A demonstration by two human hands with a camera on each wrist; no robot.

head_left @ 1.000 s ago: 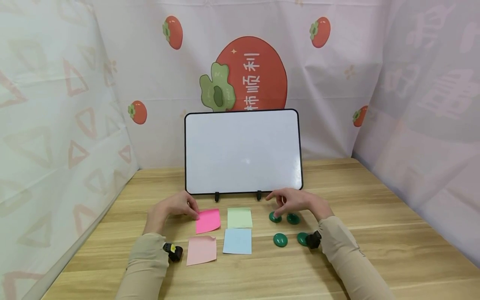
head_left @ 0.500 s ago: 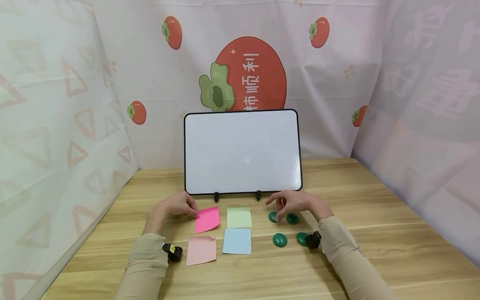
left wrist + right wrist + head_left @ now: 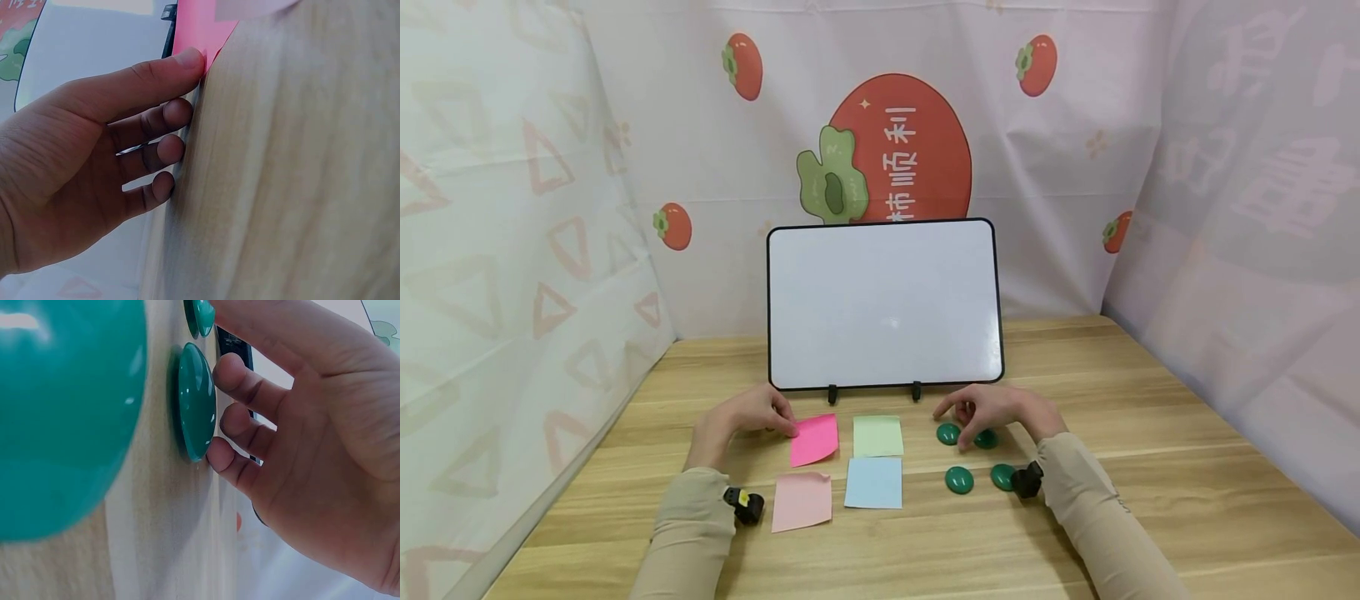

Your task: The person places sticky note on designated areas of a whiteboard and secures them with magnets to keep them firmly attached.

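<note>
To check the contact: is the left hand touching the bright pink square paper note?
Touching. In the left wrist view, the left hand presses its fingertip on the bright pink square paper note.

A light wooden table (image 3: 1150, 467) with lengthwise grain was recorded. A black-framed whiteboard (image 3: 883, 304) was propped upright on two small black feet towards the back. In front of it four sticky notes were laid flat in a square: hot pink (image 3: 815, 439), pale green (image 3: 878, 436), light pink (image 3: 802, 502), light blue (image 3: 874, 482). To their right four green round magnets (image 3: 958, 479) were grouped closely on the wood.
</note>
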